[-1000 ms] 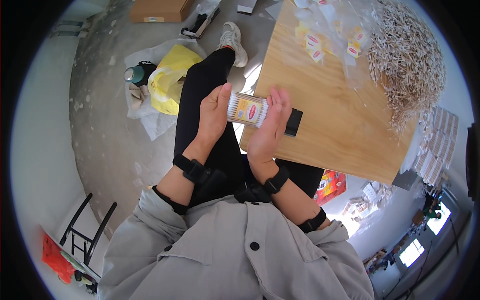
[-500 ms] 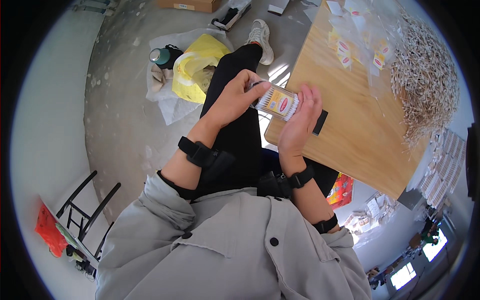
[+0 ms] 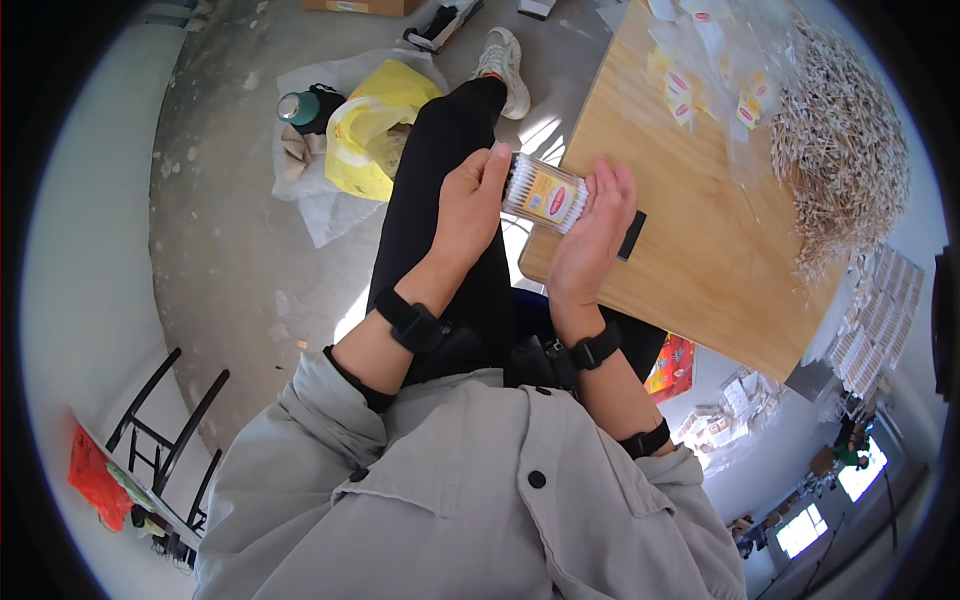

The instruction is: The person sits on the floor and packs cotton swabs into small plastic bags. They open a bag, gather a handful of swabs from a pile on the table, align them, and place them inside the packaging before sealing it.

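Note:
Between my two hands is a clear pack of cotton swabs (image 3: 543, 193), its white tips showing at both ends and a yellow label with a red oval facing up. My left hand (image 3: 468, 200) grips the left end, thumb along the edge; its other fingers are hidden behind. The right end rests against the fingers and palm of my right hand (image 3: 597, 228), which cups it with the fingers fairly straight. The pack is above my lap, beside the corner of the wooden table (image 3: 690, 220).
A big heap of loose swabs (image 3: 840, 140) lies on the table's right side. Plastic bags with yellow labels (image 3: 705, 75) are at its far end. A small black block (image 3: 631, 236) sits near the table edge. On the floor are a yellow bag (image 3: 375, 130) and a teal bottle (image 3: 298, 108).
My left thumb has slid from the top of the pack to its left end, uncovering more swab tips. The pack remains between both hands. The whole view has shifted slightly.

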`<state>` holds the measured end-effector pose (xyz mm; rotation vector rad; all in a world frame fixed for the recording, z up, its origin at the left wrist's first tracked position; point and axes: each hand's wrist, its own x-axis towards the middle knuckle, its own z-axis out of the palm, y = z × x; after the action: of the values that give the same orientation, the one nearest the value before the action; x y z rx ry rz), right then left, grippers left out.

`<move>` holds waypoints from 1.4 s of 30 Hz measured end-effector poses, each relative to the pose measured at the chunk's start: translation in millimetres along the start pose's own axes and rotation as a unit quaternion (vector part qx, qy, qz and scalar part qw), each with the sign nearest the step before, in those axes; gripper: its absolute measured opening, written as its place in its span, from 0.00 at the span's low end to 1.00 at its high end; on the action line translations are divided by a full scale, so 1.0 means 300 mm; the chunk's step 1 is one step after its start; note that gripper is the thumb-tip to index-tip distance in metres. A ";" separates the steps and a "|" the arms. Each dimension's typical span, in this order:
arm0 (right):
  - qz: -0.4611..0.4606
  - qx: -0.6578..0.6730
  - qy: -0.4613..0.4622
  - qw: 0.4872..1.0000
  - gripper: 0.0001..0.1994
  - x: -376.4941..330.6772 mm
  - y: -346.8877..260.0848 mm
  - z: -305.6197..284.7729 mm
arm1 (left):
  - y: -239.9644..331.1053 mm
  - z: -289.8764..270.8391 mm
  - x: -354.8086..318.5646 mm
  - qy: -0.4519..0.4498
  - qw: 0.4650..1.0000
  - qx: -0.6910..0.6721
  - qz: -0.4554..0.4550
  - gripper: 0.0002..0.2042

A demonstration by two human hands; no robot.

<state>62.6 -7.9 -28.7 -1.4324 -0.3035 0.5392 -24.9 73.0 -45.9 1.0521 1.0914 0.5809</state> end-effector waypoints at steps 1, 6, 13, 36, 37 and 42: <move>0.003 0.006 0.002 1.000 0.24 -0.001 -0.005 0.006 | -0.014 0.008 0.006 0.000 0.999 0.016 0.027 0.18; 0.002 0.018 0.013 1.000 0.23 0.000 -0.006 0.012 | -0.020 -0.003 0.003 -0.062 0.992 -0.110 -0.015 0.15; -0.026 -0.097 0.000 0.995 0.23 -0.023 -0.018 0.038 | -0.061 0.021 -0.012 -0.065 0.967 -0.242 -0.051 0.11; -0.035 0.018 -0.018 0.999 0.22 0.005 0.001 -0.023 | 0.007 0.092 -0.109 0.017 0.958 -0.274 -0.085 0.15; -0.032 0.031 -0.019 0.999 0.23 0.009 -0.006 -0.028 | 0.003 0.099 -0.108 0.029 0.958 -0.270 -0.088 0.14; -0.041 0.059 -0.030 0.997 0.25 0.040 -0.031 -0.038 | -0.004 0.112 -0.104 0.056 0.951 -0.289 -0.091 0.13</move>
<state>80.0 -12.0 -22.3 -1.2863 -0.3717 0.5250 -6.5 33.8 -30.9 0.4072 1.0138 0.7578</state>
